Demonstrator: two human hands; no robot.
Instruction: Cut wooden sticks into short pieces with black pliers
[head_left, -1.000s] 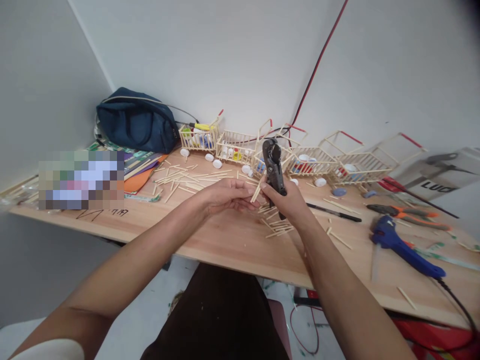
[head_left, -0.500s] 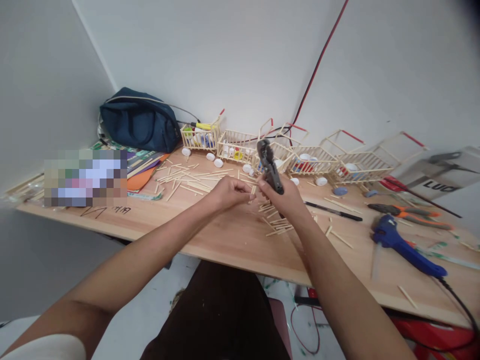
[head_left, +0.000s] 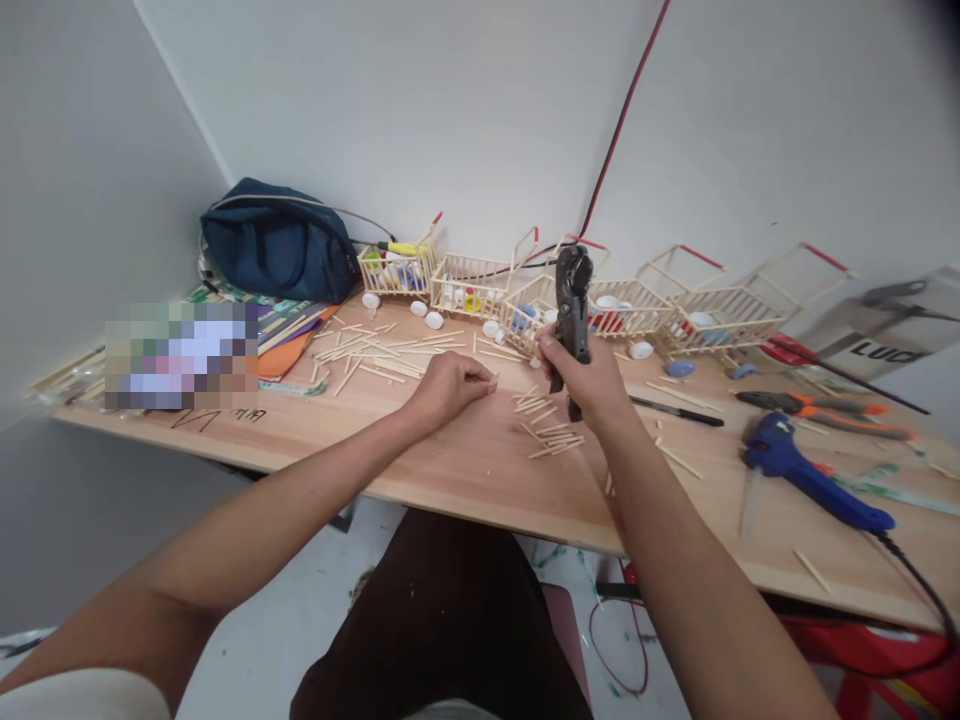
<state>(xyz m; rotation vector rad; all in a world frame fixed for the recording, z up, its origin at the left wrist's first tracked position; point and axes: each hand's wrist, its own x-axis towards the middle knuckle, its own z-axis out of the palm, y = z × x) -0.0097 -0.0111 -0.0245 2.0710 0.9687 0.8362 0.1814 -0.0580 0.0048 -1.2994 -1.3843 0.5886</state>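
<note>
My right hand (head_left: 589, 375) is wrapped round a pair of black pliers (head_left: 574, 295), which stands upright with its jaws at the top. My left hand (head_left: 450, 390) is closed in a pinch on a short piece of wooden stick (head_left: 493, 382), of which only the tip shows. Between the two hands, and apart from both, a pile of short cut sticks (head_left: 555, 440) lies on the wooden table (head_left: 465, 480). Longer loose sticks (head_left: 367, 350) are scattered beyond my left hand.
Several small stick-built carts (head_left: 469, 285) with white or blue wheels line the wall. A blue bag (head_left: 281, 240) sits at the back left. On the right lie a black pen (head_left: 679, 410), orange-handled pliers (head_left: 817, 410) and a blue glue gun (head_left: 814, 475) with its cord.
My right hand has moved right, away from my left hand, and the pliers have turned more upright. My left hand has stayed near its place, still pinching.
</note>
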